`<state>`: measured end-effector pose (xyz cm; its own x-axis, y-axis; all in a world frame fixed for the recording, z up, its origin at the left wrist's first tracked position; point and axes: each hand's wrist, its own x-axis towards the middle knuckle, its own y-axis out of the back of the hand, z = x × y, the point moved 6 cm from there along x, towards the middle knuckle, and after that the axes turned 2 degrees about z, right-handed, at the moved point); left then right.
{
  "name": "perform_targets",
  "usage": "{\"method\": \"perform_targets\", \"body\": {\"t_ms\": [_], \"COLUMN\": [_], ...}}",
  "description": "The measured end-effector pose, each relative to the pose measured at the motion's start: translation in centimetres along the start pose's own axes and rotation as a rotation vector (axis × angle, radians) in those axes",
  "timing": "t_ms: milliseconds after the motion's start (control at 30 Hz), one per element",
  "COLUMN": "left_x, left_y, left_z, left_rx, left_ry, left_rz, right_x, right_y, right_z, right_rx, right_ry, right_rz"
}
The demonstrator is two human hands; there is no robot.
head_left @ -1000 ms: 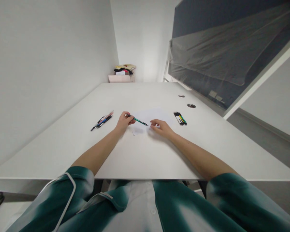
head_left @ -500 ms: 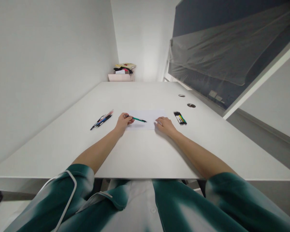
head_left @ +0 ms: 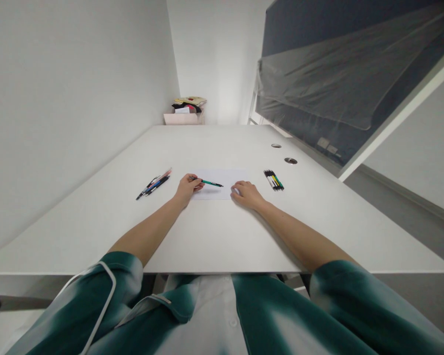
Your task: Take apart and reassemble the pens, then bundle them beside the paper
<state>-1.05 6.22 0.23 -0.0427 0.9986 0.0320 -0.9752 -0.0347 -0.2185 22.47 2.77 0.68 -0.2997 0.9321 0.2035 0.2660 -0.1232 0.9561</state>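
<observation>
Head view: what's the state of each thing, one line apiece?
White paper, lying flat.
Green pen, held over the white paper.
Left hand, fingers closed on the green pen.
Right hand, fingers bent, at the white paper's right end.
Loose pens, lying bunched.
Row of pens, lying side by side.
Pale pink box, heaped above its rim.

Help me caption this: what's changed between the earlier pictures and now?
The white paper, askew a second ago, now lies straighter; the green pen swung its free end slightly forward. The left hand still holds it; the pen bundle and pen row stayed put.
</observation>
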Motion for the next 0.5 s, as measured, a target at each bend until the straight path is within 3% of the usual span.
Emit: {"method": "perform_targets", "body": {"t_ms": [500], "left_x": [0.05], "left_y": [-0.24], "left_z": [-0.28], "left_rx": [0.008], "left_ry": [0.007], "left_rz": [-0.026], "right_x": [0.15], "right_y": [-0.01], "right_z": [0.11], "right_rx": [0.014], "right_ry": [-0.004], "right_rz": [0.018]}}
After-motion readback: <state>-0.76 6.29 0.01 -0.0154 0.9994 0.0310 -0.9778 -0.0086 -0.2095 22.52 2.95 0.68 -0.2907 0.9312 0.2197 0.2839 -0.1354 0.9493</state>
